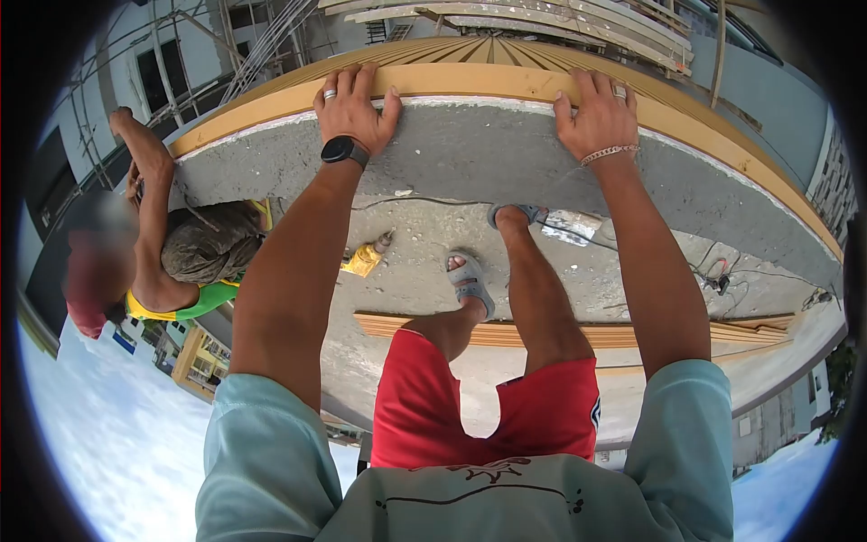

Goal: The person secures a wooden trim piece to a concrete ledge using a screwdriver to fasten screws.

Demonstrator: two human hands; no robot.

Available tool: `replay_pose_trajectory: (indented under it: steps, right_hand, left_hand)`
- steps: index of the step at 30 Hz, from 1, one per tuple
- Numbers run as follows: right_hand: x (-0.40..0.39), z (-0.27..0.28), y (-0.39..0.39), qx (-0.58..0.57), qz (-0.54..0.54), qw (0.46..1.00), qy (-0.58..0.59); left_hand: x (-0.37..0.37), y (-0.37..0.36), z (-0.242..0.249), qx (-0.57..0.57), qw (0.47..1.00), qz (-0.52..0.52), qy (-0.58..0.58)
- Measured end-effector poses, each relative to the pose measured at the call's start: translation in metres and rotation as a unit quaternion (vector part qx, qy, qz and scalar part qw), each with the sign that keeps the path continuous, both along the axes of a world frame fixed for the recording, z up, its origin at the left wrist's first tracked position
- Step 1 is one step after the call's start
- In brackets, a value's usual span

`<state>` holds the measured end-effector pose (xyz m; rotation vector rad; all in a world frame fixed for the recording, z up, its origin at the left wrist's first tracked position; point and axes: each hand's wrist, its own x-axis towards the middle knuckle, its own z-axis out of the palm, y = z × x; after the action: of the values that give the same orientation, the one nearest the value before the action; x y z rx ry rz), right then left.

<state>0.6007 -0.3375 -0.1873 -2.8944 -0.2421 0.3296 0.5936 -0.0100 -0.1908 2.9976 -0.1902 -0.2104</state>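
Observation:
Both of my hands press on a long tan board that runs along the top of a grey cement wall. My left hand, wearing a ring with a dark watch at the wrist, has its fingers hooked over the board's upper edge and its thumb on the near face. Farther right, my right hand, with a ring and a chain bracelet, grips the same board in the same way. The fingertips of both hands are partly hidden behind the edge. Beyond the board, ribbed tan panelling spreads outward.
At left, a co-worker is beside the wall with one arm raised. A yellow power drill lies on the concrete floor near my sandalled feet. Tan grooved strips lie behind my feet. Cables trail along the floor; scaffolding stands beyond.

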Motion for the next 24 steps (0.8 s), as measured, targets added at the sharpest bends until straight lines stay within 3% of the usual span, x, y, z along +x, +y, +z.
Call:
replay_pose_trajectory:
  steps: [14,20,24]
  right_hand:
    - [-0.006,-0.008,-0.003,0.069,0.001,0.994,-0.079]
    - [-0.009,-0.008,-0.004,0.048,0.007,0.991,-0.128]
    - [-0.010,-0.013,-0.004,0.015,0.002,0.997,-0.079]
  left_hand:
    - [-0.003,0.003,0.001,0.014,1.000,-0.008,0.007]
    - [-0.003,0.005,-0.002,-0.024,1.000,-0.014,-0.014]
    - [-0.003,0.008,-0.007,-0.039,0.999,-0.006,-0.029]
